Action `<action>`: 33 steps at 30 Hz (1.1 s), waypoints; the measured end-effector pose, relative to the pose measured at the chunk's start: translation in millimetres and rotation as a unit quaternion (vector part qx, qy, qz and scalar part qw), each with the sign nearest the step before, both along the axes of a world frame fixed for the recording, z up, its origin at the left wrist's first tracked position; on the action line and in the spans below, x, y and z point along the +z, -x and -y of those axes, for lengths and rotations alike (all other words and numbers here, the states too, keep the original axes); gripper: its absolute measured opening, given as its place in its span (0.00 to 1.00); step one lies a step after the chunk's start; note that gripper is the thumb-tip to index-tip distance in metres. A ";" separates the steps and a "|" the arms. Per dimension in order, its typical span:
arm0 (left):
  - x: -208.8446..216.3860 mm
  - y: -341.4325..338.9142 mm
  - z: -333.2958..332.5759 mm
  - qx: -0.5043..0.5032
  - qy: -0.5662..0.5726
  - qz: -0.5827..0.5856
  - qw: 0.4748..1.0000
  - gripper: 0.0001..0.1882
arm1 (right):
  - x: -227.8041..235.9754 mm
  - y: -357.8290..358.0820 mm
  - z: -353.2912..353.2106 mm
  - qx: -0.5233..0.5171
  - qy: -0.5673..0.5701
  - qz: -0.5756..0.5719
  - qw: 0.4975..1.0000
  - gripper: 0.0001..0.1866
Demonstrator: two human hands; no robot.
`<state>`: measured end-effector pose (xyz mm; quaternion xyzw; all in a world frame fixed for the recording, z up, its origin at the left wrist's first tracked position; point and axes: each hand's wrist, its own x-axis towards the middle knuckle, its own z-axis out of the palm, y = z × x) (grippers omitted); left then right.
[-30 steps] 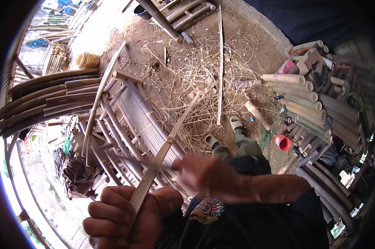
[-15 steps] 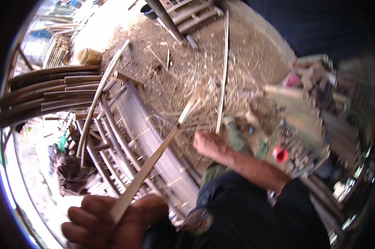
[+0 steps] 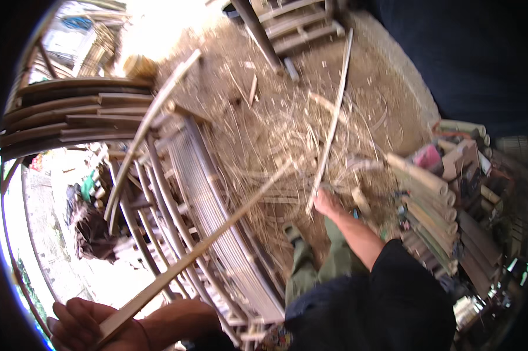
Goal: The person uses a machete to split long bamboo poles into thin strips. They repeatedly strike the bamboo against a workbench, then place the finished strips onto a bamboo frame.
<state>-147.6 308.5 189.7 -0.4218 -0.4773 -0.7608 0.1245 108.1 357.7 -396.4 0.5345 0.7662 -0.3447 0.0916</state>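
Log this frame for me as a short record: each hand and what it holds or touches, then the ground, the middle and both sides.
Left hand: closed around the lower end of a long, flat, pale bamboo strip
Right hand: at the near end of a second long, pale strip; grip unclear
Ground: brown dirt floor strewn with thin, straw-coloured shavings
Middle: ribbed brown bamboo panel, crossed in view by the held strip
Left side: stacked dark-brown bamboo lengths
Right side: piled tan and greenish bamboo poles
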 end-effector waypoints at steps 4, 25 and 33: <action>-97.6 10.9 -8.4 -0.123 0.059 0.026 0.990 0.25 | 64.3 14.4 1.3 -0.075 0.096 -0.100 0.987 0.29; -391.7 7.1 -96.0 -0.178 0.049 0.059 0.981 0.27 | 46.7 107.4 -75.2 0.104 -0.020 -0.382 0.918 0.15; -392.7 -5.3 -111.9 -0.145 0.042 0.050 0.987 0.30 | 42.9 120.4 -85.7 0.088 0.038 -0.385 0.918 0.12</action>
